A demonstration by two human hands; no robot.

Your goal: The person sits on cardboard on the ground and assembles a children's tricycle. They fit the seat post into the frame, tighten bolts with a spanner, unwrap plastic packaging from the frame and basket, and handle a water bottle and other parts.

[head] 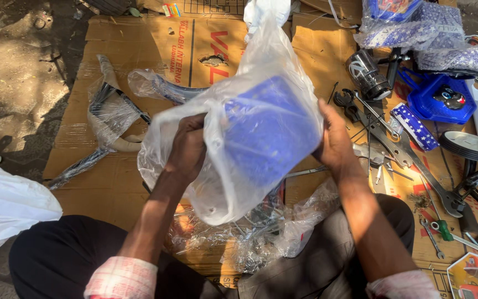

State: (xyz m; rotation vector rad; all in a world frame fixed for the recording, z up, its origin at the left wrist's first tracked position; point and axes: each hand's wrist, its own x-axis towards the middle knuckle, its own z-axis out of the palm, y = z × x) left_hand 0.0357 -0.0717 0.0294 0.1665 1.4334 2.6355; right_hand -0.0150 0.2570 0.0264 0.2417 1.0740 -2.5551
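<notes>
Flattened brown cardboard sheeting (112,182) with red lettering is lying over bare ground, serving as the work surface. At centre, a blue plastic part (269,130) is sitting inside a clear plastic bag (239,182), held up off the cardboard. The left hand (188,148) is gripping the bag's film at nine o'clock, fingers curled shut into it; the right hand (336,141) is pressing its side at three o'clock, fingers hidden behind, so its closure cannot be told. The part is looking light and rigid; the film is looking thin, slippery and loose, so a hold through it on the part's edges seems safest. At two o'clock a blue star-patterned wrapped bundle (443,33) is lying; at five o'clock, a colourful cartoon-vehicle printed card (477,277); at four o'clock, spanners (416,166).
</notes>
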